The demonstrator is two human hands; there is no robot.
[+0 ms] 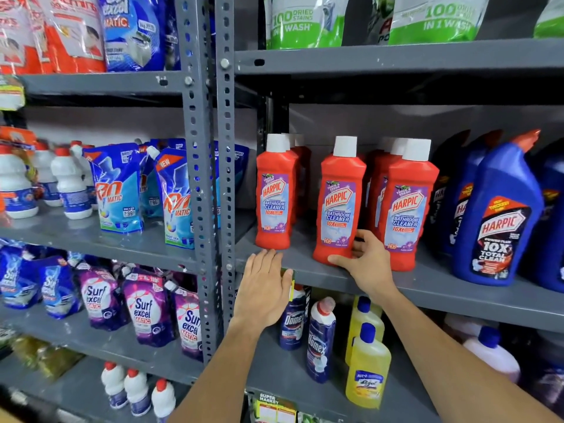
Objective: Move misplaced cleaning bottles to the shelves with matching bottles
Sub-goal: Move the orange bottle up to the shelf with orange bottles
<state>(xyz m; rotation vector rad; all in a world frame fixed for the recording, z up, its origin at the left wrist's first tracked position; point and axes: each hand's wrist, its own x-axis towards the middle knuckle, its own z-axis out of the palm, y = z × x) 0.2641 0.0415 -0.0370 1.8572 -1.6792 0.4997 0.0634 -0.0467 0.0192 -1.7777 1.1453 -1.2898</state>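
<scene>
Red Harpic bottle (pixel 338 199) base sits half-hidden in right hand (pixel 369 261) grip; left hand (pixel 264 288) flat, released.

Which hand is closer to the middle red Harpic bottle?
Right. The right hand grips the middle red Harpic bottle at its base; the left hand lies flat at the shelf edge, to its left.
</scene>
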